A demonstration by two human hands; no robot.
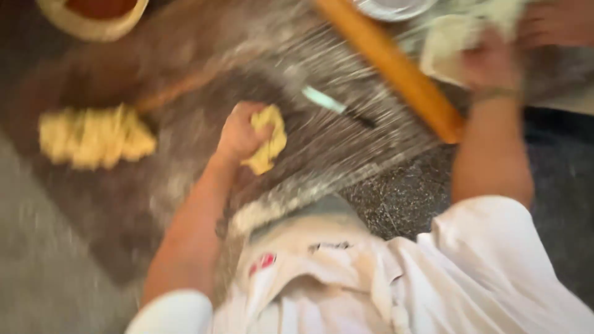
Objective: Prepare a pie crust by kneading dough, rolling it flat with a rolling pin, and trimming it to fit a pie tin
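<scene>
A pale bowl (93, 21) with something reddish-brown inside sits well beyond the left hand (241, 133); a metal dish (393, 7) shows just left of the right hand (492, 62), its contents unclear. The left hand is clenched around a yellow dough lump (269, 145) over the floured dark surface (346, 142). The right hand grips a pale dough sheet (448, 46). Between the hands lie a wooden rolling pin (396, 68) and a light-handled tool (334, 105). More yellow dough (93, 137) rests left of the left hand. The picture is blurred.
</scene>
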